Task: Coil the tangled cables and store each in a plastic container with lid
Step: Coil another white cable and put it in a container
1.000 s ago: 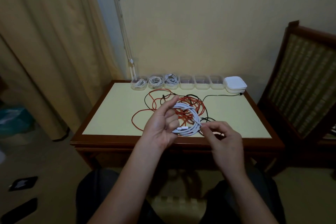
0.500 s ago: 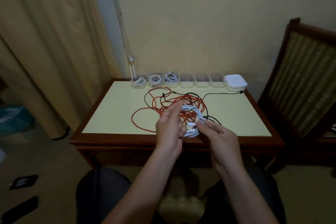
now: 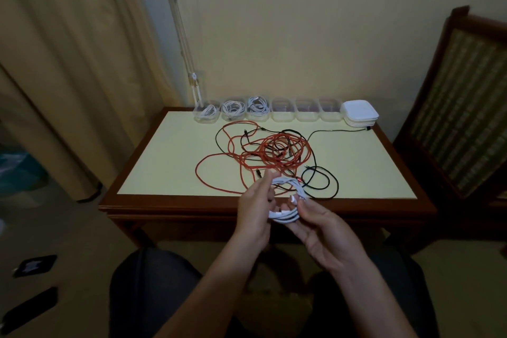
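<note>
A coiled white cable (image 3: 285,214) hangs in the air over the table's near edge. My left hand (image 3: 253,217) grips its left side and my right hand (image 3: 318,225) holds its right and lower side with curled fingers. Behind the hands a tangle of red cable (image 3: 274,155) and black cable (image 3: 323,184) lies on the yellow tabletop (image 3: 170,156). Along the far edge stands a row of clear plastic containers: three on the left (image 3: 231,110) hold coiled white cables, three on the right (image 3: 306,111) look empty. A stack of white lids (image 3: 359,112) sits at the row's right end.
A wooden chair (image 3: 461,107) stands right of the table. A curtain (image 3: 68,63) hangs at the left. Dark flat objects (image 3: 34,265) lie on the floor at lower left. My knees are below the table's front edge.
Both hands have drawn the white coil back from above the tangle to the table's near edge. The right hand has closed in under the coil.
</note>
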`<state>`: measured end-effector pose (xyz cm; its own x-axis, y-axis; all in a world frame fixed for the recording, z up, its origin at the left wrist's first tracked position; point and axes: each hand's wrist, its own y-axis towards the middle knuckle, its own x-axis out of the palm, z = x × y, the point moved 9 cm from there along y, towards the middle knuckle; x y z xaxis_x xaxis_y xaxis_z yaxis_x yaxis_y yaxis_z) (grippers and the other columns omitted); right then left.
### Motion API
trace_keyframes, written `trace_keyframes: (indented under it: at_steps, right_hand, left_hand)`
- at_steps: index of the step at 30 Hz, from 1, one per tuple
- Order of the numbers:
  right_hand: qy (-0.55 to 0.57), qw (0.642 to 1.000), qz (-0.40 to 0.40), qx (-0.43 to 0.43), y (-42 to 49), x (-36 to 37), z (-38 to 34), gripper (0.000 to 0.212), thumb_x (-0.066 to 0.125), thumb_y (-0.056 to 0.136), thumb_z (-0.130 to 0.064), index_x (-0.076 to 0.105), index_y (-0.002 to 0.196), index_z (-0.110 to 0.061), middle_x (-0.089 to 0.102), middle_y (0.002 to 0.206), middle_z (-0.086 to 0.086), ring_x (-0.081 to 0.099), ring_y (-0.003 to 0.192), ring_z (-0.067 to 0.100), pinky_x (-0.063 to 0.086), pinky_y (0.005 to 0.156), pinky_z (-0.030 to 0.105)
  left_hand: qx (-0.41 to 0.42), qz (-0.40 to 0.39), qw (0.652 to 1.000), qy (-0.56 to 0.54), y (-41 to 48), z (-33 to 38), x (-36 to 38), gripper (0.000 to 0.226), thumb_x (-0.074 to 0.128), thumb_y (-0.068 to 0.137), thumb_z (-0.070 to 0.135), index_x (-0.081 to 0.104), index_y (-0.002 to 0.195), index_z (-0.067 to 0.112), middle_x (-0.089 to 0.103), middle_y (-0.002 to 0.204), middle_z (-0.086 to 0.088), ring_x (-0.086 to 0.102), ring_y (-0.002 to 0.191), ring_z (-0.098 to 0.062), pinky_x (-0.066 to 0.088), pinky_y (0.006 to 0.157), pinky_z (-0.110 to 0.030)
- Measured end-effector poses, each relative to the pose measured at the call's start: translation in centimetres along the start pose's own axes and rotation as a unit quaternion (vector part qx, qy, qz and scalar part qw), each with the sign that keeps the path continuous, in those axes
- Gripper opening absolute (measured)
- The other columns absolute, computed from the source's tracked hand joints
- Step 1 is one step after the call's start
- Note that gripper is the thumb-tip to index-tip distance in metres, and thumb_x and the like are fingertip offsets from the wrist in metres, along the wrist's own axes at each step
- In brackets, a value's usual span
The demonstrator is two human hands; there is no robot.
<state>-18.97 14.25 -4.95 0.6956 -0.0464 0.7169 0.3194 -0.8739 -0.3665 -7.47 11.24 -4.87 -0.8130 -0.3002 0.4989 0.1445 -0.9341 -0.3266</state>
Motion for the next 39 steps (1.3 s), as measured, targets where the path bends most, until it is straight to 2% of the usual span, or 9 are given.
trace_keyframes:
  at_steps: [3,7,17,22,25,28,34,37,39]
  right_hand:
    - [-0.060,0.995,0.084,-0.007,2.3,-2.0,-0.9,0.021,0.060,0.093,0.002,0.067,0.113,0.008,0.073,0.110,0.026,0.076,0.093,0.031,0.063,0.072,0.033]
    - [-0.108,0.981,0.152,-0.046,6.0,-4.0,-3.9,0.026,0.064,0.092,0.005,0.065,0.117,0.004,0.076,0.101,0.022,0.076,0.089,0.031,0.064,0.069,0.034]
    - [-0.272,0.922,0.228,-0.155,13.6,-6.6,-11.6,0.015,0.075,0.088,-0.001,0.072,0.103,-0.001,0.077,0.091,0.019,0.077,0.082,0.027,0.062,0.068,0.030]
    - [-0.323,0.901,0.233,-0.175,18.0,-6.8,-14.8,0.015,0.075,0.088,-0.002,0.074,0.103,-0.001,0.077,0.086,0.018,0.077,0.080,0.026,0.062,0.067,0.029]
    - [-0.343,0.884,0.243,-0.206,21.3,-6.6,-17.0,0.013,0.076,0.087,-0.004,0.075,0.100,-0.004,0.077,0.080,0.015,0.076,0.072,0.021,0.059,0.063,0.025]
    - [-0.386,0.857,0.246,-0.237,26.1,-6.1,-19.1,0.012,0.078,0.086,-0.012,0.077,0.098,-0.014,0.077,0.079,0.012,0.076,0.076,0.027,0.063,0.072,0.037]
    - [-0.532,0.747,0.245,-0.316,37.4,-4.0,-23.3,0.006,0.074,0.077,-0.041,0.076,0.083,-0.040,0.077,0.079,-0.002,0.076,0.078,0.018,0.061,0.085,0.048]
    - [-0.590,0.692,0.234,-0.343,42.1,-1.8,-25.1,0.021,0.069,0.087,-0.032,0.078,0.103,-0.021,0.077,0.091,0.003,0.074,0.085,0.020,0.059,0.088,0.044]
    - [-0.625,0.650,0.237,-0.360,44.7,-0.5,-26.4,0.024,0.066,0.093,-0.024,0.075,0.113,-0.014,0.076,0.099,0.002,0.072,0.092,0.017,0.054,0.090,0.029]
  left_hand:
    - [-0.022,0.007,0.981,0.190,2.4,-1.4,-2.4,0.043,0.060,0.093,0.057,0.077,0.102,0.018,0.072,0.084,-0.009,0.070,0.080,-0.025,0.054,0.077,-0.040]
    - [0.030,0.015,0.938,0.346,6.5,-0.1,-3.6,0.045,0.050,0.096,0.061,0.074,0.109,0.025,0.075,0.097,0.003,0.068,0.092,-0.012,0.054,0.083,-0.029]
    - [0.192,0.153,0.718,0.651,19.5,3.8,-8.8,0.085,0.055,0.090,0.066,0.030,0.154,0.015,0.023,0.164,-0.007,0.024,0.148,-0.029,0.029,0.115,-0.054]
    - [0.189,0.157,0.673,0.697,24.1,2.6,-12.3,0.094,0.022,0.092,0.077,0.019,0.158,0.010,0.016,0.167,-0.012,0.012,0.154,-0.031,0.020,0.121,-0.056]
    - [0.242,0.139,0.653,0.704,25.8,2.9,-12.2,0.084,0.029,0.097,0.070,0.020,0.158,0.012,0.018,0.166,-0.010,0.010,0.154,-0.030,0.015,0.123,-0.051]
    - [0.251,0.101,0.628,0.730,27.8,3.0,-11.3,0.086,0.018,0.095,0.073,0.017,0.160,0.016,0.016,0.167,-0.006,0.007,0.155,-0.027,0.011,0.125,-0.048]
    - [0.237,0.045,0.602,0.762,30.5,2.6,-10.8,0.087,-0.002,0.091,0.075,0.009,0.161,0.025,0.006,0.169,0.002,-0.002,0.155,-0.019,0.002,0.126,-0.041]
    - [0.240,0.038,0.609,0.755,31.0,2.6,-10.6,0.087,-0.002,0.091,0.075,0.011,0.161,0.024,0.008,0.169,0.003,0.000,0.155,-0.018,0.006,0.126,-0.041]
    - [0.237,0.038,0.618,0.749,31.4,2.6,-10.6,0.089,0.000,0.091,0.077,0.013,0.161,0.024,0.009,0.168,0.003,0.000,0.155,-0.018,0.007,0.126,-0.040]
